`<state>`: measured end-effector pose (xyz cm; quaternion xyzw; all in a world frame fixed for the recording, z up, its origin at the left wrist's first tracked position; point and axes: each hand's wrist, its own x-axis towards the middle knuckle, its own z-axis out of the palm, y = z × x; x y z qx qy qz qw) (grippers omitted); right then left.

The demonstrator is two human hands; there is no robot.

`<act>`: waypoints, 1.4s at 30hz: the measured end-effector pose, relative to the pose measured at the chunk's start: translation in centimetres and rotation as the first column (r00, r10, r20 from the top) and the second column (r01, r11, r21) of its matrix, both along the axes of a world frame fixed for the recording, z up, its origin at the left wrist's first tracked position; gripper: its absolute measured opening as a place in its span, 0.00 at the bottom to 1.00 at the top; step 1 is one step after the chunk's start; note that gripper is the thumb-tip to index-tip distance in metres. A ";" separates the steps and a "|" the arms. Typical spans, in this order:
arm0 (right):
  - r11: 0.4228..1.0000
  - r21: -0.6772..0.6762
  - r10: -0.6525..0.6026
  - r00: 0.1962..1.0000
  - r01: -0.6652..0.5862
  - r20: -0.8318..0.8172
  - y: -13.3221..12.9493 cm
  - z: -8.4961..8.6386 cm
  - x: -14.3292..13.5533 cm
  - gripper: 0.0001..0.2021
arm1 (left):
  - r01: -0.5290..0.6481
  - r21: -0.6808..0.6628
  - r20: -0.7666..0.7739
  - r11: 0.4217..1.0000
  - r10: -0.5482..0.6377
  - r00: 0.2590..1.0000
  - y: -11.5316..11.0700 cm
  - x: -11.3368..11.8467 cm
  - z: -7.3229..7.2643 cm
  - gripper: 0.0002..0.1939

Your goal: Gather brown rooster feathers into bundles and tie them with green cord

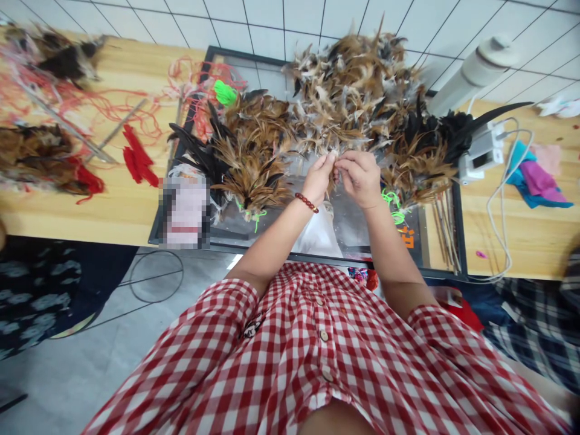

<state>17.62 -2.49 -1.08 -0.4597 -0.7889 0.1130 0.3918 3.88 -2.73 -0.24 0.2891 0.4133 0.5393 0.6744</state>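
Note:
My left hand (pixel 318 178) and my right hand (pixel 361 178) meet over the middle of the framed panel, fingers pinched close together. Between them a small brown feather (pixel 334 183) shows, its ends mostly covered by the fingertips. Just beyond my hands rises a large heap of brown and whitish feathers (pixel 353 96). To the left lies a bunch of brown and black feathers (pixel 256 157) with bright green string (pixel 256 217) at its base. Another feather bunch (pixel 419 166), dark and brown, lies right of my right hand, with green string (pixel 394 205) near it.
A white cylinder (pixel 473 75) and a white charger with a cable (pixel 487 151) stand at the right. A phone-like blurred object (pixel 185 208) lies left. Red yarn (pixel 138 157), pink strings (pixel 131 106) and sticks (pixel 446 232) lie about. People sit at both sides.

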 end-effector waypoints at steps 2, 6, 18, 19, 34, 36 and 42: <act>1.000 0.009 -0.015 1.000 0.015 0.009 -0.1 0.1 -0.1 0.16 | -0.018 0.019 0.011 1.000 0.018 1.000 -0.1 0.0 -0.1 0.19; 1.000 0.026 -0.007 0.999 0.008 -0.042 -0.2 0.4 -0.3 0.17 | -0.002 0.006 0.063 1.000 0.002 0.998 -0.1 0.0 -0.1 0.16; 0.994 -0.112 -0.028 0.933 -0.013 -0.358 0.1 0.8 -0.8 0.22 | -0.039 0.061 -0.041 0.997 0.042 0.998 0.2 -0.2 -0.5 0.23; 0.993 -0.116 -0.040 0.922 -0.006 -0.386 0.5 0.4 -0.6 0.24 | -0.031 0.089 -0.066 0.995 0.037 0.997 0.0 -0.2 -0.4 0.24; 0.943 -0.261 0.000 0.782 -0.208 -0.623 1.0 -0.2 -0.5 0.30 | 0.168 0.177 -0.165 0.970 -0.139 0.976 -0.9 -0.4 0.2 0.19; 0.937 -0.270 0.003 0.779 -0.221 -0.627 1.4 -0.7 -0.3 0.31 | 0.206 0.171 -0.158 0.964 -0.180 0.971 -1.0 -0.6 0.6 0.20; 0.896 -0.363 -0.106 0.674 -0.254 -0.731 1.1 -0.2 -0.4 0.28 | 0.320 0.071 0.031 0.945 -0.322 0.946 -1.0 -1.1 1.4 0.25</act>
